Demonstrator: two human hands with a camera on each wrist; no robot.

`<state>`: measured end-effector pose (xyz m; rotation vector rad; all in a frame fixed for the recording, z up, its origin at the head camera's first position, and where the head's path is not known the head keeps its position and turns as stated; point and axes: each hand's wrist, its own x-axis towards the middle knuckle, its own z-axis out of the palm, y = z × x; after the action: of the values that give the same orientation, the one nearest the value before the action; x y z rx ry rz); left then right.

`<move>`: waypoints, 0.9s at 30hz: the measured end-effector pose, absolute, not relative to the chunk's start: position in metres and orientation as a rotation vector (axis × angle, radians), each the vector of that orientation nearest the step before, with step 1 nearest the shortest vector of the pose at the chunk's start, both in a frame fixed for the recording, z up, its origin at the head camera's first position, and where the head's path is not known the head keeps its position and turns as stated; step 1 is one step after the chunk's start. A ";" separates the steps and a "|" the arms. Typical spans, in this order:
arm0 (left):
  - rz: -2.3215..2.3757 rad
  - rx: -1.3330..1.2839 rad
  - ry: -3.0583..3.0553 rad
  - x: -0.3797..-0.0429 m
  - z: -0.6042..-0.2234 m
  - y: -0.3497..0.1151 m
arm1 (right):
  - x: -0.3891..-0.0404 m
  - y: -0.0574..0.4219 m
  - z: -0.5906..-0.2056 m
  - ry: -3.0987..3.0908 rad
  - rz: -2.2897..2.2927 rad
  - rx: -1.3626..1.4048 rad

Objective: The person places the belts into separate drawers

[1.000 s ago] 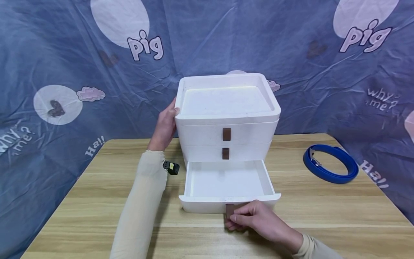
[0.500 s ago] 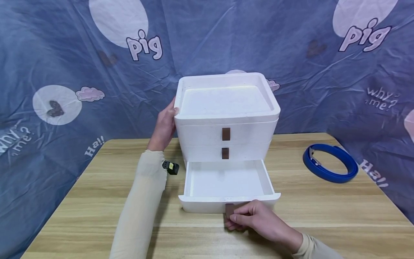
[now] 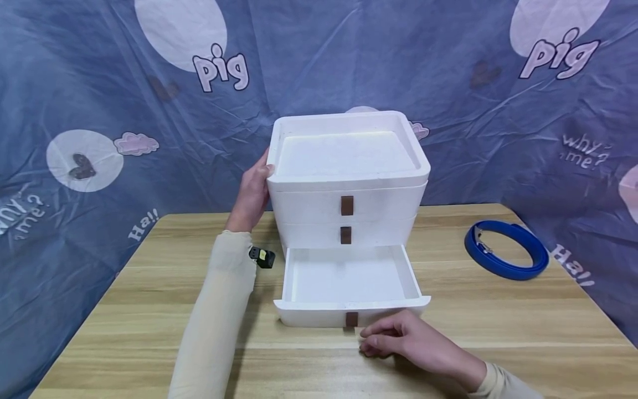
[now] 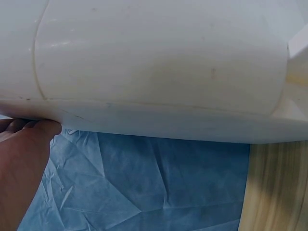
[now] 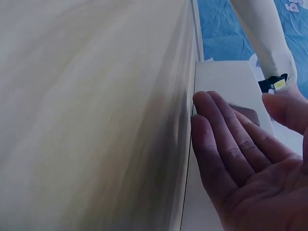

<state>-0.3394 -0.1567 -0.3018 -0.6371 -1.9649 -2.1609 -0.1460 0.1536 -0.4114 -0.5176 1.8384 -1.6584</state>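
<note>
A white drawer unit (image 3: 349,205) stands on the table, its bottom drawer (image 3: 351,277) pulled out and bare inside. At the unit's upper left side, my left hand (image 3: 252,191) holds it, thumb by the top rim; most of its fingers are hidden in the head view. That same hand (image 4: 24,163) lies against the white side in the left wrist view. My right hand (image 3: 404,338) is just right of the bottom drawer's brown pull tab (image 3: 351,319), apart from it. Its loosely bent fingers (image 5: 233,130) hold nothing in the right wrist view.
A coiled blue belt (image 3: 505,250) with a metal buckle lies on the wooden table (image 3: 149,310) to the right. Behind the table hangs a blue printed cloth (image 3: 309,61). Two upper drawers with brown tabs (image 3: 346,205) are closed.
My right hand has let go of the bottom drawer's pull tab and moved slightly right. The drawer stays pulled out, and my left hand keeps its place on the unit.
</note>
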 end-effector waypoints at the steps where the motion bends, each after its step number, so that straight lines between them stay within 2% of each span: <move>1: -2.164 -0.635 -1.961 -0.339 -0.302 -0.157 | -0.146 0.155 -0.411 1.846 -1.645 -0.515; 11: -2.174 -0.654 -1.952 -0.339 -0.302 -0.158 | -0.142 0.183 -0.405 1.886 -1.526 -0.600; 27: -2.170 -0.625 -1.971 -0.340 -0.302 -0.158 | -0.155 0.274 -0.400 2.130 -1.426 -0.530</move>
<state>-0.3401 -0.1577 -0.3023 -0.6248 -1.9706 -2.1696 -0.1546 0.2739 -0.3996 -0.5302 2.1295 -1.4262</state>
